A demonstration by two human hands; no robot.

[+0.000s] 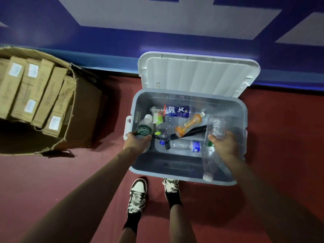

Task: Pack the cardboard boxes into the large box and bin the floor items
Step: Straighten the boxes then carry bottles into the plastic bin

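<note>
Cardboard boxes stand side by side on end inside the large box at the left of the floor, so the packing looks done as far as this view shows. The binning looks near its end: no loose items show on the floor.

The left hand is over the bin's left edge, its fingers curled round a green-labelled bottle. The bottle's long axis runs away from the person towards the propped-open lid, and the narrower end seems to point that way.

Several bottles already lie in the bin.

Near the right edge, the right hand grips a clear bottle that points away. What seems a second clear bottle runs back towards the near edge, cap nearest the person. These bottles are not yet dropped in.
</note>
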